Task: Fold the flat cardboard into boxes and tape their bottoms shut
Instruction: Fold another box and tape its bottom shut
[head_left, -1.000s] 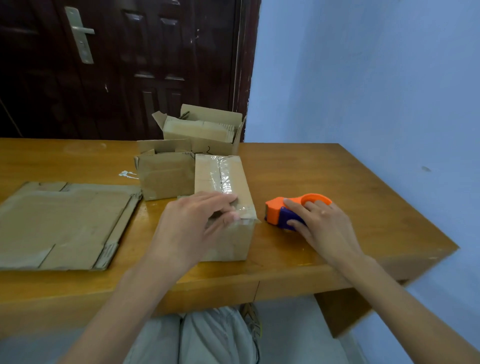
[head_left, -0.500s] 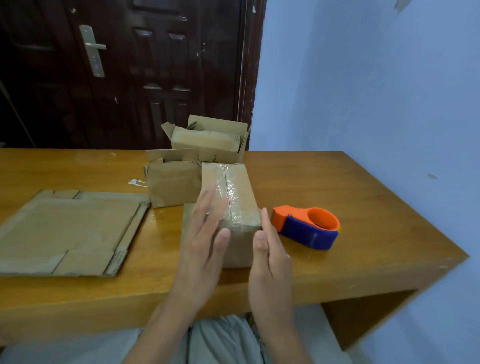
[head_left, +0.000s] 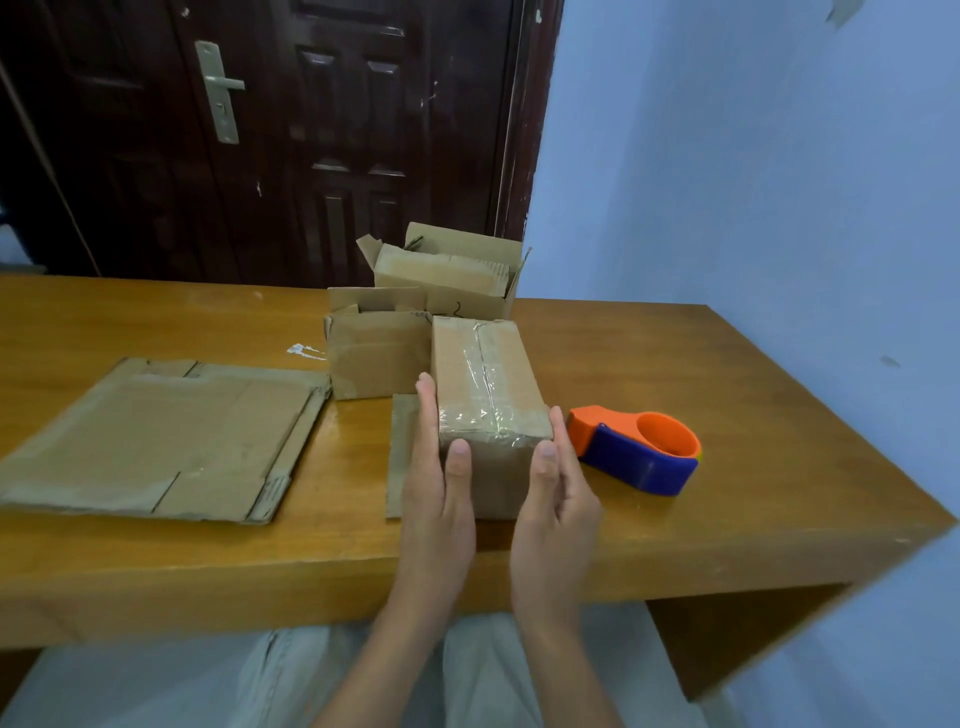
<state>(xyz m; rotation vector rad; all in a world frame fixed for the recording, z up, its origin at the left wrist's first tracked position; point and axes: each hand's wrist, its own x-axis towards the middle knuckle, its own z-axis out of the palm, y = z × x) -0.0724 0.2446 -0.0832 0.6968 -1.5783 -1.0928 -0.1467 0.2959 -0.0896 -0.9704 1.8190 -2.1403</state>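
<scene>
My left hand and right hand bracket the taped box at frame centre: fingers straight, flat against its left and right sides, thumbs on the near face, nothing curled round it. Box sits on the table, taped bottom up, clear tape running along the seam and across the near edge. Its near face is close to the table's front edge. A flap lies flat to its left, partly behind my left hand; I cannot tell if it belongs to the box. Tape dispenser, orange and blue, just right of the box, apart from my right fingers; bare table beyond it out to the right edge. Flat cardboard at frame left, its left corner cut off by the frame. Open strip of table between it and the box. Behind the taped box, touching it: a second box, flaps up, interior not visible. Behind that a third box, open, holding what looks like folded cardboard. Door at upper left, wall at right.
</scene>
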